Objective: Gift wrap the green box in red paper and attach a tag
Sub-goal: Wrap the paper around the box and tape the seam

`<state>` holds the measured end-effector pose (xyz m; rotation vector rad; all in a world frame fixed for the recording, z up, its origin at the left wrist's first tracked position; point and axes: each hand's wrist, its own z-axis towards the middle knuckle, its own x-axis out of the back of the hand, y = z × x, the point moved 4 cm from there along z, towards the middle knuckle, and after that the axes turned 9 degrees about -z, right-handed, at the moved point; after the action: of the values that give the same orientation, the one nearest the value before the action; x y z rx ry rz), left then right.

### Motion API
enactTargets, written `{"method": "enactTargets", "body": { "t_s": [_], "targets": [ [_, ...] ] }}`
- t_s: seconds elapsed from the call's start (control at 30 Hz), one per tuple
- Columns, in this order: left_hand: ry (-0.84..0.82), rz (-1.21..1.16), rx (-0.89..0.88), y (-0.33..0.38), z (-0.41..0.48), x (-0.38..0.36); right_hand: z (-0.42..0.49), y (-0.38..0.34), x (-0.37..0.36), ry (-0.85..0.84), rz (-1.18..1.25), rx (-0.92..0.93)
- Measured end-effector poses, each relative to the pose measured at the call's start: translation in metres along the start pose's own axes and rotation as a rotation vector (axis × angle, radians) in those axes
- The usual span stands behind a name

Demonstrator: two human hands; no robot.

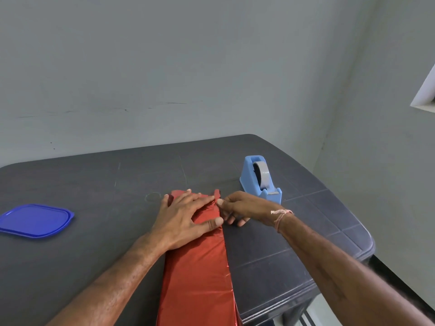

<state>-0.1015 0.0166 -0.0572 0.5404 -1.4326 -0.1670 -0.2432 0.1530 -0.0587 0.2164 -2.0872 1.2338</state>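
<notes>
Red paper [197, 278], left hand [186, 217] pressing flat, right hand [237, 208] seemingly pinching

Left hand [186, 215] presses red paper [197, 278], right hand [240, 208] pinches it

no text, label, brand, number or sign is showing legibly anywhere; the paper [197, 278], the dispenser [249, 175], the lid [35, 220] and the table [94, 184] are showing plain surfaces only.
</notes>
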Motion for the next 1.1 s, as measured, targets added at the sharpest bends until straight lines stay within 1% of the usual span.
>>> {"method": "enactTargets", "body": {
  "t_s": [0.1,0.37,0.5,0.67,1.1],
  "targets": [
    [-0.013,0.063,0.033,0.001,0.002,0.000,-0.001,0.001,0.002,-0.005,0.019,0.019],
    [-0.028,0.089,0.067,0.001,0.001,0.000,0.004,0.014,-0.002,-0.006,0.062,0.039],
    [-0.034,0.093,0.052,0.001,0.000,-0.001,0.004,0.017,-0.004,-0.012,0.078,0.060],
    [-0.044,0.127,0.053,-0.002,0.003,-0.002,0.003,0.015,-0.004,-0.024,0.057,0.077],
    [-0.064,0.132,0.077,0.000,0.002,-0.001,0.004,0.015,-0.010,0.031,0.030,0.114]
  ]
}}
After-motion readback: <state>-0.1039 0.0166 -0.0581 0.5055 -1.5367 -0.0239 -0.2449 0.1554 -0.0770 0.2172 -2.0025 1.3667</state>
